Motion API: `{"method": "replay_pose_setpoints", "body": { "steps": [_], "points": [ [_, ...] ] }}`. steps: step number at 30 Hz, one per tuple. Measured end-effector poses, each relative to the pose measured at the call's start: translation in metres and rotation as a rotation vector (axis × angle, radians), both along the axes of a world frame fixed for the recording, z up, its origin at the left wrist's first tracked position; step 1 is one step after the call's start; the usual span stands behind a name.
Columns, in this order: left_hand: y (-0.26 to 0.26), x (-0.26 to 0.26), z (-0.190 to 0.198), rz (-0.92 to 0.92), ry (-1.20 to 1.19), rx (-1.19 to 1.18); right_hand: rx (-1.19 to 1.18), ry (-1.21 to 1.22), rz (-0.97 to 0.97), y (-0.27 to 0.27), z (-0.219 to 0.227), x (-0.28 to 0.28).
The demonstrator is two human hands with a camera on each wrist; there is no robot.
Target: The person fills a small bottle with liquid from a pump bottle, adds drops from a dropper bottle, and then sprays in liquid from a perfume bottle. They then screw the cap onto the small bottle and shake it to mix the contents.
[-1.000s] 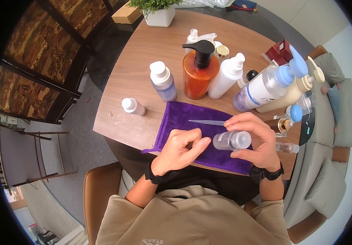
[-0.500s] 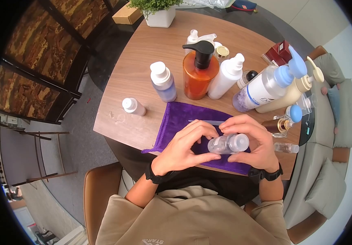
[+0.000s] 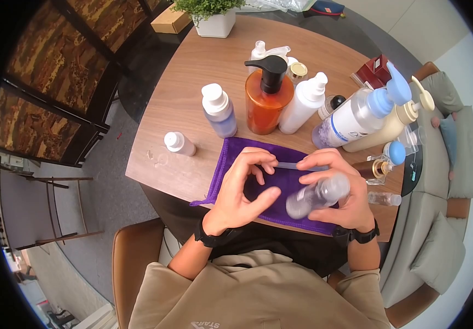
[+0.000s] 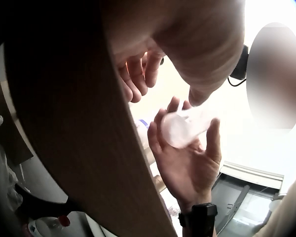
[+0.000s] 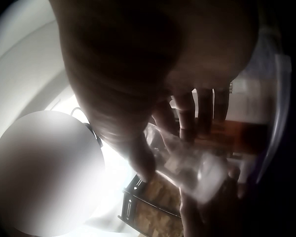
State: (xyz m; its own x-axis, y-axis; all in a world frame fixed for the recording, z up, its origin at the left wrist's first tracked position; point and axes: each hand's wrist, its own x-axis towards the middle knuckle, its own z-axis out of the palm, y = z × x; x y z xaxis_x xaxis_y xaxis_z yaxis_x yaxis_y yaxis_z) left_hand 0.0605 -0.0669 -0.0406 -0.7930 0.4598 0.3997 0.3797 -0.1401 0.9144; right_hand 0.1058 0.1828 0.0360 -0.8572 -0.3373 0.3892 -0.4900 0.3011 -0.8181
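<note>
A small clear bottle (image 3: 309, 200) with a translucent cap, blurred by motion, tilts in my right hand (image 3: 355, 200). The right thumb and fingers grip it near its cap. To its left my left hand (image 3: 236, 194) stands apart, thumb and fingers spread in a loose curve with nothing between them. The left wrist view shows the bottle (image 4: 180, 129) lying across the right fingers. Under both hands lies a purple drawstring pouch (image 3: 220, 174) on the table. A thin translucent pipette (image 3: 287, 165) rests on the pouch, partly hidden behind the fingertips.
Beyond the pouch stand an amber pump bottle (image 3: 268, 104), a blue-and-white bottle (image 3: 221, 112), a white spray bottle (image 3: 302, 104) and a large blue-topped pump bottle (image 3: 346, 123). A tiny white bottle (image 3: 180, 143) is at the left. Another clear bottle (image 3: 382, 198) lies beyond the right hand.
The left hand came to the bottle's base half a second ago, then drew back left with its fingers spread. The bottle has tilted in the right hand and is now blurred.
</note>
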Motion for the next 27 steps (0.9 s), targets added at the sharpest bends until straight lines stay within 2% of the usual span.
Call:
{"method": "replay_pose_setpoints", "body": {
  "steps": [3, 6, 8, 11, 15, 17, 21, 23, 27],
  "points": [
    [0.000, 0.001, 0.000, -0.014, -0.091, -0.026, 0.022, 0.041, -0.055, 0.000, -0.007, 0.001],
    [0.001, 0.003, 0.001, -0.021, -0.100, -0.037, -0.044, -0.073, 0.046, 0.003, -0.004, 0.001],
    [0.001, 0.004, 0.004, -0.019, -0.113, -0.041, 0.034, 0.028, -0.051, 0.000, -0.014, 0.000],
    [0.001, 0.004, 0.003, -0.022, -0.129, -0.050, -0.009, -0.038, 0.012, 0.001, 0.002, 0.001],
    [0.002, 0.004, 0.005, -0.025, -0.146, -0.050, -0.013, -0.055, -0.047, -0.005, -0.007, 0.002],
    [0.001, 0.004, 0.005, -0.025, -0.140, -0.060, 0.079, 0.013, -0.009, -0.004, 0.001, 0.001],
    [0.001, 0.004, 0.005, -0.023, -0.122, -0.074, 0.044, -0.026, -0.017, -0.004, -0.008, 0.001],
    [0.001, 0.004, 0.005, -0.025, -0.126, -0.073, 0.119, 0.025, -0.030, -0.004, -0.005, 0.001],
    [0.001, 0.004, 0.006, -0.025, -0.132, -0.076, 0.022, -0.033, -0.012, -0.005, -0.002, 0.001]
  ]
}}
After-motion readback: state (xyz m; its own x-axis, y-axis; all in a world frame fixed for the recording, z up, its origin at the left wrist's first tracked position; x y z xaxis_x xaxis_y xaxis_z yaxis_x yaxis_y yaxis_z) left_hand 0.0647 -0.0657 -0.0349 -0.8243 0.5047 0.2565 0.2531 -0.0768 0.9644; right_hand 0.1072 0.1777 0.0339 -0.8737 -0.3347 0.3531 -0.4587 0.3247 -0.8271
